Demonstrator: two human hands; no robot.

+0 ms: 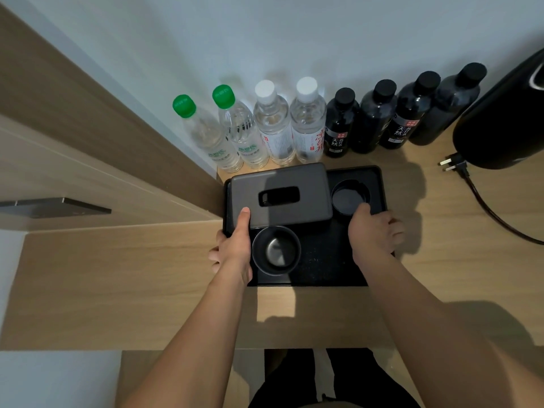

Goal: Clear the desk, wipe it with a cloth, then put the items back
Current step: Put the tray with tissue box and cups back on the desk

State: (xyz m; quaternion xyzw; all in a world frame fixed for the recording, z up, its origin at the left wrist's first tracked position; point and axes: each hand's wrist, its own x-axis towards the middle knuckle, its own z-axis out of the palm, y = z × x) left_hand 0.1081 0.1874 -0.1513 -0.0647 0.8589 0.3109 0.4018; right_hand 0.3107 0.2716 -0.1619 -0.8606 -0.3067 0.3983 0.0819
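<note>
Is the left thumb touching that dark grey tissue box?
Touching. The head view shows the left hand gripping the black tray, its thumb lying flat on the dark grey tissue box corner.

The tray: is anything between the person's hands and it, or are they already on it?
Nothing is in between. The left hand holds the tray at its left edge, thumb on the tissue box; the right hand holds its right edge.

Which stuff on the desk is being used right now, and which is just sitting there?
In use:
- black tray, gripped by left hand and right hand
- tissue box, two cups on it

Sitting there:
- water bottles
- kettle
- plug
</note>
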